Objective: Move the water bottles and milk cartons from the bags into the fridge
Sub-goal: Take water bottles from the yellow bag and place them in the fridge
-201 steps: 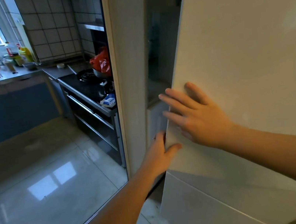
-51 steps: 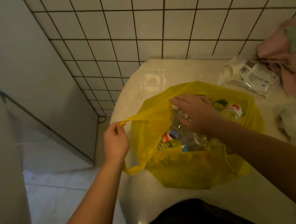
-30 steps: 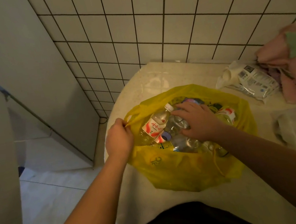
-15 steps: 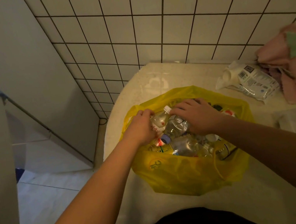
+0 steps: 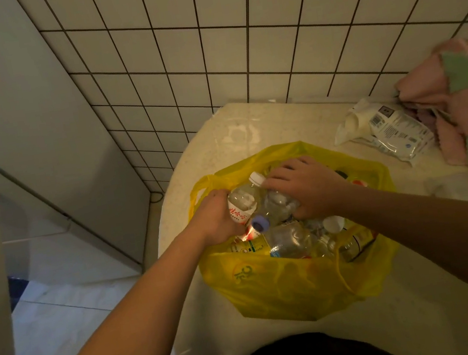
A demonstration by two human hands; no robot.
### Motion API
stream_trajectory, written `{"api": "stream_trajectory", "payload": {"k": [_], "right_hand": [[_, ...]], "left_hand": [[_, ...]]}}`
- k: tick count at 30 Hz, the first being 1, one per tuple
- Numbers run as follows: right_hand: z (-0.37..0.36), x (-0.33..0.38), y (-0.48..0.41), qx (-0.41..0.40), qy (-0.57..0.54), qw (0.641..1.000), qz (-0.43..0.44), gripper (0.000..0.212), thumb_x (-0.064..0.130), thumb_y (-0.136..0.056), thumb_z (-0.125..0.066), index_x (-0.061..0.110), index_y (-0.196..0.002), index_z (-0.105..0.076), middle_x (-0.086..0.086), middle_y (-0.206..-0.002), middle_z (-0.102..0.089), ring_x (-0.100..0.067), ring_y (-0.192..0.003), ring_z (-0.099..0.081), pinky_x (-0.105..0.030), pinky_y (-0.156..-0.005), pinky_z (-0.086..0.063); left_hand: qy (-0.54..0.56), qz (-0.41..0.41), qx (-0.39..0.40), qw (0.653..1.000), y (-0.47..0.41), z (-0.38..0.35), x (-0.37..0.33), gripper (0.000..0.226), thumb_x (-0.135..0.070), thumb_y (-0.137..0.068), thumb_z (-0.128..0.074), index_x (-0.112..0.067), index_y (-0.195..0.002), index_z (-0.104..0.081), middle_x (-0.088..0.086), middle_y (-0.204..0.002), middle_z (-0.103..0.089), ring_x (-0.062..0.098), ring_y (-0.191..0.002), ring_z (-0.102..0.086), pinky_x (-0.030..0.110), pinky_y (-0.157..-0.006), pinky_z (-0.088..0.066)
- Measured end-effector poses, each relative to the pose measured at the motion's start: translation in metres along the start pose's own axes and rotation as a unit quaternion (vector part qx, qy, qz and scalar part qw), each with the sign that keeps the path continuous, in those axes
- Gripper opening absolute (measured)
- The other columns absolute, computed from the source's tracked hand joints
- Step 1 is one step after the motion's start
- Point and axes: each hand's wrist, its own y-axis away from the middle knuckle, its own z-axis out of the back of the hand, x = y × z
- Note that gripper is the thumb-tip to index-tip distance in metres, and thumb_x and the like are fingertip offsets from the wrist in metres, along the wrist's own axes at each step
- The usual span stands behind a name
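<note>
Head view: glossy cream stone countertop (image 5: pixel 250 131) against a white square-tiled wall (image 5: pixel 235 39), with pale floor tiles (image 5: pixel 51 329) to the left. On the top, a thin translucent yellow bag (image 5: pixel 289 285) holding clear water bottles (image 5: pixel 295 241). Left hand (image 5: pixel 215 220) clamped round the white-capped bottle (image 5: pixel 242 200) at the bag's mouth. Right hand (image 5: pixel 308 187) curled over a crinkled bottle (image 5: pixel 277 207) beside it. Soft wipes packet (image 5: pixel 393 127) and fuzzy pink-green cloth (image 5: pixel 459 98) at far right.

yellow bag (image 5: pixel 290 288) open on tabletop (image 5: pixel 250 131), packed with clear water bottles (image 5: pixel 292 241) lying jumbled. white-capped bottle (image 5: pixel 243 203), red label, tilted cap-up on top, gripped by left hand (image 5: pixel 218 219). purple-capped bottle (image 5: pixel 277 207) touching it, gripped by right hand (image 5: pixel 305 187).
</note>
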Motion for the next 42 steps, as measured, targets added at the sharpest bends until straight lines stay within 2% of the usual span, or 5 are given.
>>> {"api": "stream_trajectory", "payload": {"k": [10,21,25,32,42], "right_hand": [[0.052,0.024,0.041,-0.254,-0.293,0.915,-0.116,0.079,0.024,-0.056,-0.091,0.016,-0.123,-0.051,0.002,-0.117,-0.054,-0.020,-0.106,-0.052,-0.035,-0.082,-0.051],[0.085,0.072,0.093,-0.315,-0.662,0.632,-0.251,0.056,0.030,-0.073,-0.076,0.011,-0.123,-0.057,0.001,-0.107,-0.070,-0.013,-0.099,-0.069,-0.024,-0.074,-0.056],[0.075,0.095,0.104,-0.260,-0.788,0.492,-0.262,0.059,0.054,-0.073,-0.075,0.018,-0.119,-0.064,-0.007,-0.114,-0.071,-0.030,-0.102,-0.069,-0.052,-0.087,-0.055],[0.066,0.147,0.117,-0.009,-0.915,0.302,-0.267,0.058,0.066,-0.076,-0.053,0.015,-0.100,-0.066,-0.007,-0.083,-0.069,-0.020,-0.063,-0.068,-0.036,-0.059,-0.059],[0.057,0.260,0.134,0.232,-0.883,0.301,-0.276,0.057,0.048,-0.072,-0.063,0.001,-0.105,-0.066,-0.023,-0.092,-0.062,-0.030,-0.072,-0.062,-0.034,-0.062,-0.054]], "left_hand": [[0.179,-0.054,-0.191,0.964,0.068,0.015,-0.027,0.078,-0.022,-0.065,-0.086,-0.034,-0.129,-0.043,-0.008,-0.124,-0.048,0.012,-0.115,-0.048,0.032,-0.097,-0.044],[0.398,-0.007,-0.306,0.865,0.157,0.043,-0.083,0.061,-0.008,-0.075,-0.081,-0.020,-0.128,-0.053,-0.011,-0.113,-0.066,0.001,-0.102,-0.065,0.016,-0.079,-0.054],[0.530,0.050,-0.307,0.789,0.199,0.025,-0.088,0.051,0.001,-0.081,-0.071,-0.014,-0.126,-0.053,0.006,-0.114,-0.069,0.021,-0.103,-0.069,0.034,-0.080,-0.059],[0.546,0.152,-0.323,0.758,0.273,-0.015,-0.088,0.021,-0.005,-0.094,-0.053,-0.019,-0.106,-0.064,0.001,-0.091,-0.076,0.022,-0.087,-0.072,0.034,-0.076,-0.060],[0.691,0.294,-0.313,0.582,0.382,-0.070,-0.047,0.051,-0.043,-0.088,-0.051,-0.005,-0.119,-0.065,0.019,-0.104,-0.070,0.030,-0.086,-0.068,0.042,-0.079,-0.054]]}}
